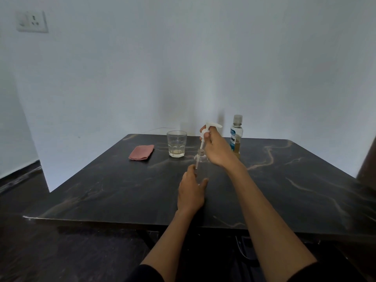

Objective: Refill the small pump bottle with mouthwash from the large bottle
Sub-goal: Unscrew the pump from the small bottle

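Head view, only one available. My left hand point(191, 190) is down on the dark marbled surface point(284, 190), fingers point(203, 182) wrapped round the lower body of the small pump bottle point(200, 159). Bottle is clear, upright, standing on the surface near the middle, neck open at the top. Contents: can't tell, too transparent and partly behind my hand.

My right hand point(216, 148) is raised above the bottle, fingers pinching the white pump head point(209, 129) at its collar. Pump is lifted off the neck, nozzle pointing right. Its dip tube point(198, 159) slants down-left, lower end inside the bottle through the neck. So the pump is off its seat, the tube only partly out.

Large mouthwash bottle point(236, 135) stands upright toward the far edge of the surface, just behind and right of my right hand. Clear cap on, blue and white label, amber liquid low in the body. Not touched by either hand.

Glass tumbler point(176, 143) stands left of the pump bottle, apart from it, with a little pale liquid at the bottom. Folded pink cloth point(141, 152) lies flat further left, near the tumbler but not touching.

White wall behind, wall socket point(32, 21) at upper left. Dark sleeves at both forearms, bottom of frame.
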